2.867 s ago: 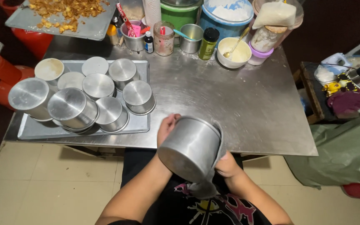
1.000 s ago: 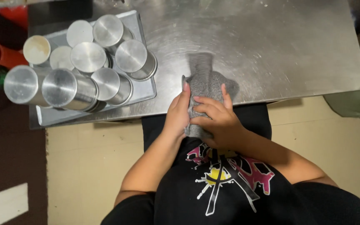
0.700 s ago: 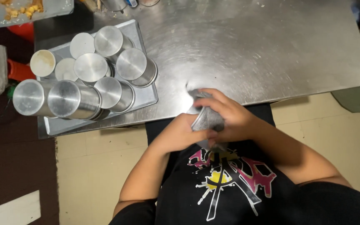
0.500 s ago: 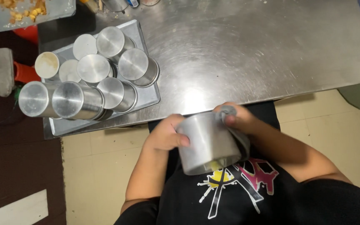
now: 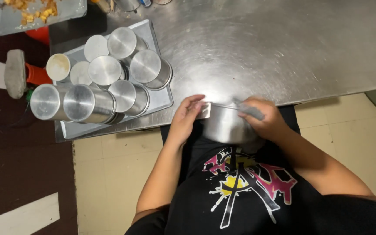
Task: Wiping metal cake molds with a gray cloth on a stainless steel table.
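We're looking at a lot of brushed metal here. The table is steel with swirly scuff marks and a dull shine. The cup we're holding looks like matt aluminium, smooth-sided, and the rag against it is grey cloth, soft and a bit fuzzy. The upside-down cups on the metal tray have satin, faintly reflective bottoms. The floor tiles look smooth and pale.

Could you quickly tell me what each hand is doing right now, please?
Left hand: closed on the metal cup at its rim.
Right hand: holding a grey cloth against the cup.
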